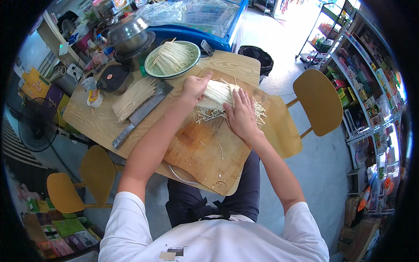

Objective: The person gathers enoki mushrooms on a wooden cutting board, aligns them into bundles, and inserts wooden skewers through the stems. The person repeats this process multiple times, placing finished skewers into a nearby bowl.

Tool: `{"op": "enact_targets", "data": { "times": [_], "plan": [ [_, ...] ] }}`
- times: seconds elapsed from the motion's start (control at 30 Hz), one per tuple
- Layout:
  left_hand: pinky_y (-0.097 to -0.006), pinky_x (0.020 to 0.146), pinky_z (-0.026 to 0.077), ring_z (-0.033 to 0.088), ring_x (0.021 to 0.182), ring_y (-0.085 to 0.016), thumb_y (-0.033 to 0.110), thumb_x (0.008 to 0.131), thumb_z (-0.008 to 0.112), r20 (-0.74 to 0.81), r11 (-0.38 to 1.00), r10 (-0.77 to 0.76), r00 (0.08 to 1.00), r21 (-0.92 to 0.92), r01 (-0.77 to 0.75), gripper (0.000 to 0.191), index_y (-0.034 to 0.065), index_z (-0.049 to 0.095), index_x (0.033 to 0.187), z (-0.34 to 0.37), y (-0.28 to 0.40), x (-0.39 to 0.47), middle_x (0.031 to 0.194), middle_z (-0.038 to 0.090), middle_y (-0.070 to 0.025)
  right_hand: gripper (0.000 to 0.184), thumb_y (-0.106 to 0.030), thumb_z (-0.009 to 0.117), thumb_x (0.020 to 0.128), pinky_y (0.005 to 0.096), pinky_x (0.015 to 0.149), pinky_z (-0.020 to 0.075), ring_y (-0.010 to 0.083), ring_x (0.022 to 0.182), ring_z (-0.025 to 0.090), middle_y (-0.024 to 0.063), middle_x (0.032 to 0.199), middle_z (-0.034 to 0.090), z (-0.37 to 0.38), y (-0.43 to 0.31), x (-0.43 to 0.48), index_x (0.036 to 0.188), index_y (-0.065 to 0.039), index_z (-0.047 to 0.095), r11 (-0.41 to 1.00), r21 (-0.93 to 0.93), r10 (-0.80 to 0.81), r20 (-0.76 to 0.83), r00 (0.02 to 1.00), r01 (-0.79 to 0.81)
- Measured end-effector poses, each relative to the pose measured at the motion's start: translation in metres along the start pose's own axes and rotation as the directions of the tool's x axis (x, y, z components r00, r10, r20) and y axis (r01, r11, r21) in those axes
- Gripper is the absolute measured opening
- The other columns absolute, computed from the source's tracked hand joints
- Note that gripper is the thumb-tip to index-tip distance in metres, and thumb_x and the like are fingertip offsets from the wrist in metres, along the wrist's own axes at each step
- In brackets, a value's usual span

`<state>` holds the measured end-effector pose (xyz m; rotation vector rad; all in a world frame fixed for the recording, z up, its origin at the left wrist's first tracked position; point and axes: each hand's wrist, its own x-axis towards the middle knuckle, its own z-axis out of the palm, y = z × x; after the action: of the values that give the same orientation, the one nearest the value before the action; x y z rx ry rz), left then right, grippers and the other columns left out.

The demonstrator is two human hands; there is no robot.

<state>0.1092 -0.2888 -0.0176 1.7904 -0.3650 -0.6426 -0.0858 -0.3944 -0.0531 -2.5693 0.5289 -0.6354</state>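
Observation:
A layer of enoki mushrooms (217, 93) lies on a wooden cutting board (196, 147), with loose stems and small caps (209, 115) strewn along its near edge. My left hand (196, 87) is curled into a fist at the layer's left end, thumb raised; what its fingers enclose is hidden. Flat on the right part, my right hand (241, 114) presses the mushrooms down. Left of the board lie a cleaver (152, 101) and a bundle of thin bamboo skewers (135, 98). Skewered enoki (173, 58) fills an enamel bowl (193, 69) beyond.
Stacked metal pots (127, 32) and a dark lidded container (114, 78) crowd the wooden table's (88, 108) left back. Behind stands a blue chest freezer (226, 36). A lined bin (257, 59), a chair (317, 101) and stocked shelves (370, 88) are at right.

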Motion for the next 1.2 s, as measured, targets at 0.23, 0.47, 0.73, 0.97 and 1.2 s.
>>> {"op": "enact_targets", "data": {
  "times": [0.23,0.47,0.73,0.97,1.2],
  "plan": [
    [-0.0311,0.057,0.043,0.048,0.062,-0.008,0.039,0.101,0.074,-0.127,0.772,0.598,0.791,0.355,-0.527,0.041,-0.0002,0.073,0.092,-0.006,0.045,-0.029,0.069,0.063,0.0004,0.058,-0.031,0.058,0.108,0.0566,0.125,0.0287,0.0484,0.149,0.040,0.0326,0.156,0.047,-0.021,-0.003,-0.005,0.150,0.007,0.048,0.995,0.050,-0.077,-0.124,0.989,0.084],
    [-0.0292,0.061,0.044,0.047,0.067,-0.006,0.035,0.103,0.073,-0.131,0.633,0.733,0.668,0.492,-0.597,0.038,-0.0028,0.073,0.099,-0.074,0.084,-0.078,0.072,0.063,-0.0001,0.031,-0.011,0.064,0.101,0.0470,0.109,0.0489,0.0400,0.128,0.059,0.0215,0.134,0.065,-0.020,-0.038,-0.007,0.130,0.001,0.066,0.912,0.313,-0.237,-0.122,0.964,0.264],
    [-0.0292,0.062,0.045,0.049,0.067,-0.006,0.034,0.102,0.073,-0.148,0.725,0.656,0.740,0.396,-0.563,0.036,-0.0027,0.074,0.101,-0.112,0.062,-0.112,0.072,0.065,-0.0026,0.033,-0.003,0.065,0.088,0.0461,0.106,0.0506,0.0362,0.127,0.059,0.0152,0.135,0.065,0.031,-0.082,-0.009,0.121,-0.002,0.068,0.793,0.219,-0.609,0.270,0.745,0.569],
    [-0.0253,0.066,0.045,0.053,0.073,-0.003,0.029,0.104,0.072,-0.092,0.779,0.587,0.804,0.332,-0.531,0.034,-0.0045,0.075,0.103,-0.146,0.037,-0.143,0.079,0.068,0.0010,0.019,-0.005,0.069,0.086,0.0445,0.101,0.0525,0.0316,0.120,0.061,0.0125,0.117,0.069,-0.031,-0.047,-0.020,0.105,-0.003,0.071,0.881,-0.278,-0.274,0.362,0.891,0.383],
    [-0.0239,0.069,0.047,0.055,0.074,-0.004,0.030,0.104,0.072,-0.058,0.801,0.567,0.822,0.273,-0.533,0.035,-0.0049,0.075,0.105,-0.147,0.032,-0.156,0.082,0.069,0.0016,0.027,0.000,0.061,0.094,0.0413,0.082,0.0579,0.0311,0.089,0.072,0.0161,0.102,0.073,-0.038,-0.065,-0.046,0.118,-0.003,0.071,0.877,0.480,-0.324,0.596,0.735,-0.002]
  ]
}}
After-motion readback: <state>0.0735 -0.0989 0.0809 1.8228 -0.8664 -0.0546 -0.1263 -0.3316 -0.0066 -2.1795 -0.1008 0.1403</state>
